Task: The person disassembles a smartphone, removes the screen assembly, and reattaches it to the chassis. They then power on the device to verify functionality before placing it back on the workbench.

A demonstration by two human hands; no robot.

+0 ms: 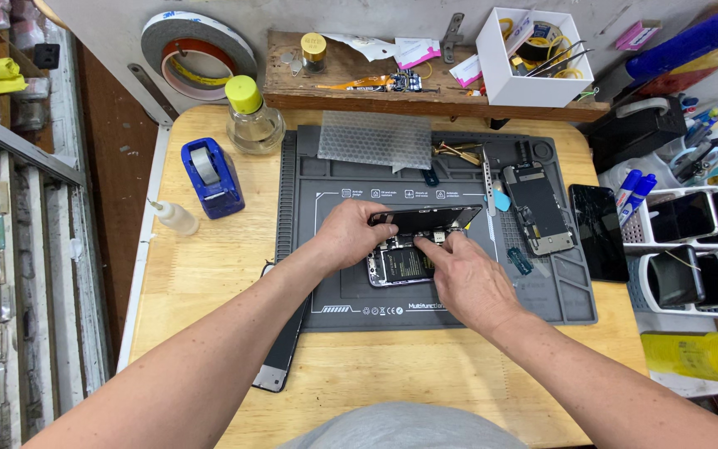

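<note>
We see an open phone (399, 266) in the middle of the grey mat (326, 299). Our left hand (349, 234) grips the lifted black screen (425, 219) by its left end, just above the phone. Our right hand (463, 274) pinches something tiny inside the phone. A second phone body (539, 209) lies on the mat's right side.

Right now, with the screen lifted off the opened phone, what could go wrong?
1. The left hand holds the lifted screen tilted over the opened phone; raising it further might strain whatever joins them.
2. The right hand has its fingertips inside the body; a slip could harm parts.
3. The blue pick lies close to the right wrist and could get knocked.
</note>
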